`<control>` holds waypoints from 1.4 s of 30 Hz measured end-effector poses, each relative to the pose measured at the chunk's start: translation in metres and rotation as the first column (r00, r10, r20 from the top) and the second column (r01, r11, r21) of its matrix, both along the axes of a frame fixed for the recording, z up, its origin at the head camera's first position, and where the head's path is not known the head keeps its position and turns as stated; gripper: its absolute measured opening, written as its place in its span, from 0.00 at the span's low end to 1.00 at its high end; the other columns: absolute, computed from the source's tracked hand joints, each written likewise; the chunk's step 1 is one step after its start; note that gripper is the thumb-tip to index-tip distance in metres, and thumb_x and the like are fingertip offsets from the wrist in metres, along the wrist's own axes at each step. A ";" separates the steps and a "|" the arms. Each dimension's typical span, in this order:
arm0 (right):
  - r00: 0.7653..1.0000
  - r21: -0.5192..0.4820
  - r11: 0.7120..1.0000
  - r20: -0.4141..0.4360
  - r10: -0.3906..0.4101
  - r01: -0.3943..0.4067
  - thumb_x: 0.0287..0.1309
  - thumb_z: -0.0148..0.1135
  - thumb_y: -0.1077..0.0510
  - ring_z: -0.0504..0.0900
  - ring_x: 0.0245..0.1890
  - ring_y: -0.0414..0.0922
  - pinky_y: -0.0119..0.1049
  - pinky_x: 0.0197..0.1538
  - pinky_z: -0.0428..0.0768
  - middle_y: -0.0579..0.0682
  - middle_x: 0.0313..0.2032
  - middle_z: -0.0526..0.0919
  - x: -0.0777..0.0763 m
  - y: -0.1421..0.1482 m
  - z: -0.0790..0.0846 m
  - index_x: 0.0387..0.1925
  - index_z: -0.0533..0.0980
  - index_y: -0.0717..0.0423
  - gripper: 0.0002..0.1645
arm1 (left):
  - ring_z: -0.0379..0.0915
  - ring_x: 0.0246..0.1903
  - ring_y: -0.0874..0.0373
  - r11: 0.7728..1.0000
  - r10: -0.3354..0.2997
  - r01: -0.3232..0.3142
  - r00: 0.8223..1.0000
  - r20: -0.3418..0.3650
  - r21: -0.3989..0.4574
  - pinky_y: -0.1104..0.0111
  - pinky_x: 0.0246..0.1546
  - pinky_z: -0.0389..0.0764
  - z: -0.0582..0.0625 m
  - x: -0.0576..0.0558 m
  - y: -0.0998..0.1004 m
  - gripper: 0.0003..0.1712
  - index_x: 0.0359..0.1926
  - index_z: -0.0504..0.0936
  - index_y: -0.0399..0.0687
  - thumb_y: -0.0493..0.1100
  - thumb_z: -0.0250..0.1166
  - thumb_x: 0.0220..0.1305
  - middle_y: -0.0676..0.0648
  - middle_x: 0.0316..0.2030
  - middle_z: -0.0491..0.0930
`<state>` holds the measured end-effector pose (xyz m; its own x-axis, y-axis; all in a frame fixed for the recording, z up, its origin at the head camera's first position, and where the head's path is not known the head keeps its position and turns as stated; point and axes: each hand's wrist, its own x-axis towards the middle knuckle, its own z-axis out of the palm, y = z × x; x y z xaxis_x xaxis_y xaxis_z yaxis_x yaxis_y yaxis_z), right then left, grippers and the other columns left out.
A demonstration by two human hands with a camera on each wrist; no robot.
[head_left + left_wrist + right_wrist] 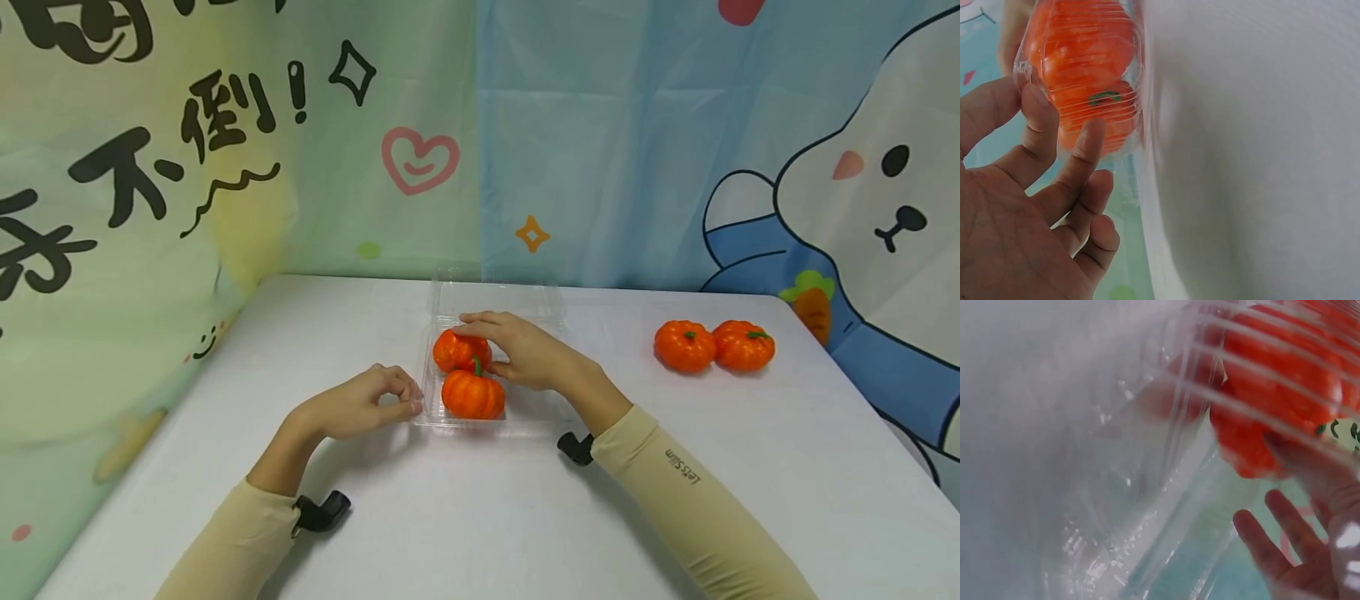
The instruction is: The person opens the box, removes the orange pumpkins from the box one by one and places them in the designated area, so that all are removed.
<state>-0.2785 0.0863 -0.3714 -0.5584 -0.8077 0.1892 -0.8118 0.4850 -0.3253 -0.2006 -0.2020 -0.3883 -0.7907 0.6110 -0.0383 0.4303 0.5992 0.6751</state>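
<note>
A clear plastic clamshell box point(536, 408) lies on the table with its lid point(498, 300) open toward the back. In its left half sit two shiny orange mini pumpkins: the near pumpkin point(472, 397) has its green stem up, and the far pumpkin point(450, 353) leans close behind it. My left hand point(363, 402) pinches the box's near left corner between thumb and index finger; the other fingers point(1088, 140) are loosely bent beside the ribbed wall. From above, my right hand point(528, 350) holds the far pumpkin, fingers over its top and thumb at its right side.
Two more orange pumpkins, a left one point(684, 346) and a right one point(742, 346), stand side by side at the table's right. A printed cloth backdrop point(592, 167) hangs behind the white table point(480, 517). Black wrist mounts point(322, 511) stick out by both sleeves.
</note>
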 end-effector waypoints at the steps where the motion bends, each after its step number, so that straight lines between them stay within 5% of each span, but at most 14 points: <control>1: 1.000 -0.001 1.000 0.004 0.002 -0.002 0.59 0.72 0.66 0.69 0.72 0.54 0.51 0.73 0.66 0.56 0.71 0.71 0.000 -0.001 0.000 0.70 0.72 0.52 0.37 | 0.68 0.52 0.51 1.000 0.000 0.000 1.000 0.003 0.002 0.53 0.56 0.66 0.000 0.000 0.000 0.15 0.30 0.86 0.50 0.49 0.61 0.73 0.52 0.48 0.81; 18: 1.000 -0.038 0.999 0.019 -0.012 0.012 0.59 0.73 0.66 0.78 0.58 0.53 0.46 0.62 0.78 0.56 0.59 0.73 0.002 -0.001 -0.003 0.70 0.73 0.48 0.38 | 0.67 0.54 0.50 1.000 0.001 -0.001 1.000 0.011 0.013 0.53 0.57 0.65 -0.001 0.001 0.001 0.16 0.28 0.85 0.49 0.48 0.62 0.73 0.52 0.48 0.81; 28: 0.999 -0.064 0.997 0.014 0.030 -0.029 0.58 0.73 0.67 0.67 0.74 0.52 0.49 0.73 0.67 0.51 0.76 0.64 -0.001 0.002 -0.001 0.71 0.69 0.51 0.40 | 0.68 0.53 0.51 1.000 0.006 -0.006 1.000 0.008 -0.001 0.52 0.56 0.66 -0.001 0.001 0.000 0.15 0.30 0.85 0.50 0.49 0.62 0.73 0.52 0.48 0.81; 42: 0.987 -0.254 0.966 -0.159 0.002 -0.042 0.54 0.78 0.63 0.71 0.66 0.54 0.46 0.62 0.79 0.57 0.66 0.71 -0.003 0.019 0.008 0.68 0.72 0.54 0.41 | 0.67 0.55 0.50 1.000 0.024 -0.024 1.000 0.015 -0.001 0.52 0.58 0.65 -0.002 0.001 0.000 0.11 0.33 0.86 0.52 0.47 0.61 0.72 0.52 0.49 0.80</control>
